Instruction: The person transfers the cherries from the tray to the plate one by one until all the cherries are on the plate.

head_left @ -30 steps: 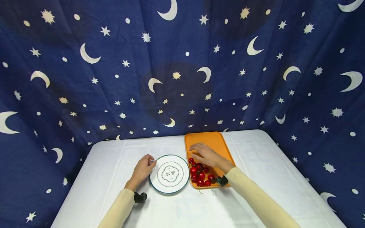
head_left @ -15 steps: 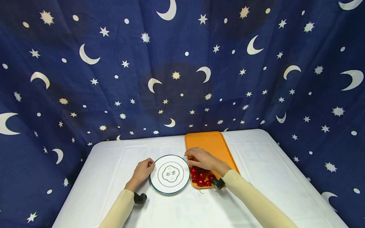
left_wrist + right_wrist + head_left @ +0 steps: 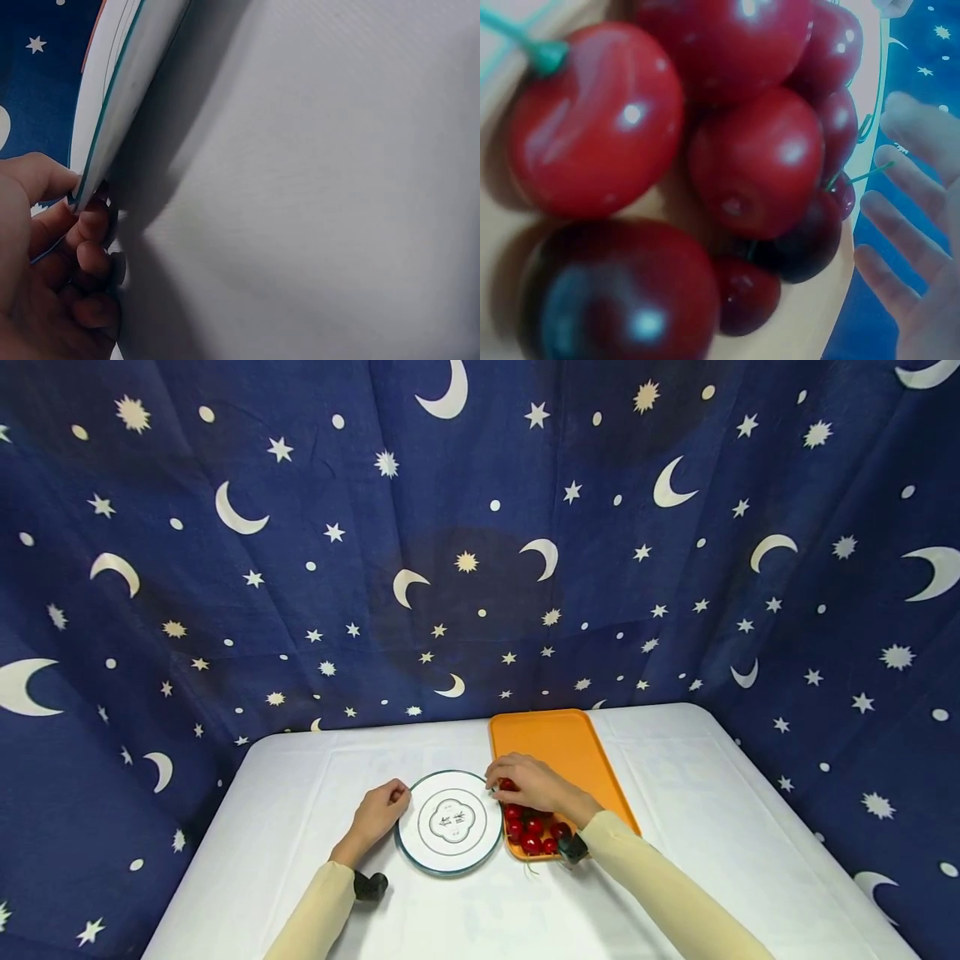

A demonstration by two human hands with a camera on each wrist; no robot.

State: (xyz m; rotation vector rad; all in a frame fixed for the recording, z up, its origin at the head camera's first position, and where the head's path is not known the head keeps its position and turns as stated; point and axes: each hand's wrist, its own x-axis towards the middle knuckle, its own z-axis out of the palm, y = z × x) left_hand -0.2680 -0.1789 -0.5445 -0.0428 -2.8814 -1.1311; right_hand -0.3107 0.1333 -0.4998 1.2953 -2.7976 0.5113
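L hand (image 3: 378, 812) pinches the near-left rim of the round white ceramic plate w/ teal edge (image 3: 450, 821); wrist view shows that rim tilted up off the white tablecloth (image 3: 300, 827). Lower it flat and keep it steady.

R hand (image 3: 534, 783) sits over the pile of glossy red cherries (image 3: 532, 835) at the near end of the orange plastic tray (image 3: 570, 747), fingers loosely spread; can't tell whether it holds one. Take one cherry by the stem; don't squeeze the fruit.
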